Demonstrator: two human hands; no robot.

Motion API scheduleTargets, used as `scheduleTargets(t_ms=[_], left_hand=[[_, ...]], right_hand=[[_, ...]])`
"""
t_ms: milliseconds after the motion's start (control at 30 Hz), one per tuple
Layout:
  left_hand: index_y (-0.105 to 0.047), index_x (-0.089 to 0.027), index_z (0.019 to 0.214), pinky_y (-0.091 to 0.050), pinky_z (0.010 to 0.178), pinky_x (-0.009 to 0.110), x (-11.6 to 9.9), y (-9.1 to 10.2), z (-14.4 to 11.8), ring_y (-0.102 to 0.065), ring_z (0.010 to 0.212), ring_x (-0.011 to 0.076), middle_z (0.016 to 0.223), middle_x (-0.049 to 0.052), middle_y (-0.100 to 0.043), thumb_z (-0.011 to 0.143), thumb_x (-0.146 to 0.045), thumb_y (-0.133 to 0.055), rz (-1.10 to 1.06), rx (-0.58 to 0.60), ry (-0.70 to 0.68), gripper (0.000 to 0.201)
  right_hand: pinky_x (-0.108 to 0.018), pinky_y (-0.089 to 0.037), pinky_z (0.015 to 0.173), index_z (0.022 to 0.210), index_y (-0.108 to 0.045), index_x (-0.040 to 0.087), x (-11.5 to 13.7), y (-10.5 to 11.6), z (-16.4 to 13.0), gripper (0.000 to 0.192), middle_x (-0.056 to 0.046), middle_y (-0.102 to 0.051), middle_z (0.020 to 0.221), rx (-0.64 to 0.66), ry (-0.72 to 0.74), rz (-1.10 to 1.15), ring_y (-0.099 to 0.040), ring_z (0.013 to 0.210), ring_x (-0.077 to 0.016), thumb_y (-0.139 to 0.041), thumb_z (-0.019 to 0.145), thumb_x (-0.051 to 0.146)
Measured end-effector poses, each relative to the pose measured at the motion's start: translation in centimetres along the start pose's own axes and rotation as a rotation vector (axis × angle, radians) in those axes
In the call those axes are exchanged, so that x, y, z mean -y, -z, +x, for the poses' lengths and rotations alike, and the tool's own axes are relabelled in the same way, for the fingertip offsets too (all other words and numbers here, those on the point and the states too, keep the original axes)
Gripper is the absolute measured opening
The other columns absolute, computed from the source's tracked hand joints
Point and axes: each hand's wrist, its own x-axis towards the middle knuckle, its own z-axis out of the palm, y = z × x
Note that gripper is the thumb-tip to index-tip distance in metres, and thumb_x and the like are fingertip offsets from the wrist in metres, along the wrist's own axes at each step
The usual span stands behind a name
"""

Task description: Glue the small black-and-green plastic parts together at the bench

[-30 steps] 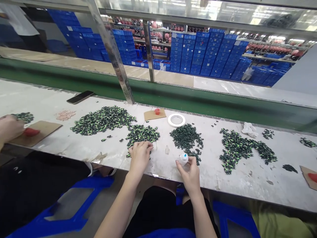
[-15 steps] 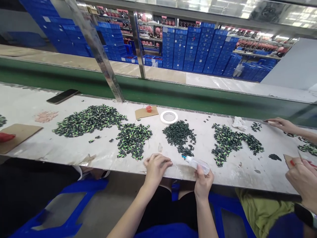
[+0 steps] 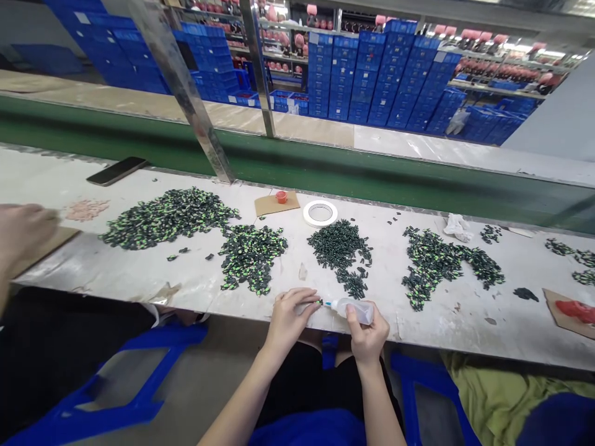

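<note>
My left hand (image 3: 292, 314) is closed in a pinch at the front of the table, with a small black-and-green piece (image 3: 320, 301) at its fingertips. In my right hand (image 3: 367, 334) is a translucent squeeze bottle (image 3: 352, 309), tilted on its side. The bottle's thin blue tip points left and ends just beside the small piece; contact cannot be made out. Behind my hands lies a pile of small dark pieces (image 3: 337, 244). A pile of black-and-green pieces (image 3: 253, 254) sits to its left, and a similar pile (image 3: 430, 263) to its right.
A white tape roll (image 3: 320, 213) and a red cap (image 3: 281, 197) on cardboard lie toward the back. Farther left are a larger pile (image 3: 170, 217) and a phone (image 3: 117, 171). A co-worker's blurred hand (image 3: 23, 232) shows at the left edge. A metal post (image 3: 186, 93) rises behind.
My right hand has brought the bottle left, its tip now at the piece in my left hand. The co-worker's hands at right have left view; another hand has appeared at left.
</note>
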Motion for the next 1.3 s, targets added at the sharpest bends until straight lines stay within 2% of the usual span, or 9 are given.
scheduleTargets(t_ms=[267,733,1033,1300], left_hand=[[-0.073,-0.022,0.087,-0.049,0.093,0.044,0.11,-0.03,0.04,-0.073,0.085,0.0254,0.086,0.006,-0.078,0.071,-0.020,-0.075,0.014,-0.006,0.016,0.016],[-0.073,-0.022,0.086,-0.052,0.088,0.043,-0.06,0.02,0.03,-0.073,0.084,0.0255,0.088,0.007,-0.077,0.071,-0.019,-0.075,-0.001,0.001,0.029,0.015],[-0.074,-0.023,0.084,-0.052,0.090,0.041,-0.09,0.15,0.14,-0.074,0.082,0.0245,0.087,0.006,-0.077,0.072,-0.021,-0.074,0.038,0.005,-0.005,0.011],[-0.074,-0.023,0.083,-0.052,0.090,0.043,-0.20,0.14,0.14,-0.073,0.083,0.0253,0.086,0.006,-0.077,0.071,-0.020,-0.075,0.033,0.004,0.008,0.012]], right_hand=[[-0.021,-0.036,0.041,0.062,-0.053,0.019,0.66,0.05,0.44,0.027,0.005,-0.049,0.048,0.012,0.076,-0.036,-0.044,0.040,-0.0103,-0.061,0.080,0.037],[-0.021,-0.033,0.042,0.057,-0.047,0.020,0.59,-0.02,0.54,0.031,0.006,-0.044,0.046,0.020,0.065,-0.043,-0.040,0.040,-0.0092,-0.060,0.081,0.036],[-0.022,-0.036,0.043,0.058,-0.050,0.019,0.50,-0.03,0.43,0.031,0.004,-0.048,0.047,-0.008,0.013,-0.041,-0.043,0.042,-0.0107,-0.060,0.080,0.039],[-0.022,-0.033,0.042,0.056,-0.045,0.020,0.41,-0.06,0.50,0.033,0.006,-0.042,0.047,0.027,0.013,-0.017,-0.038,0.042,-0.0093,-0.061,0.079,0.038]])
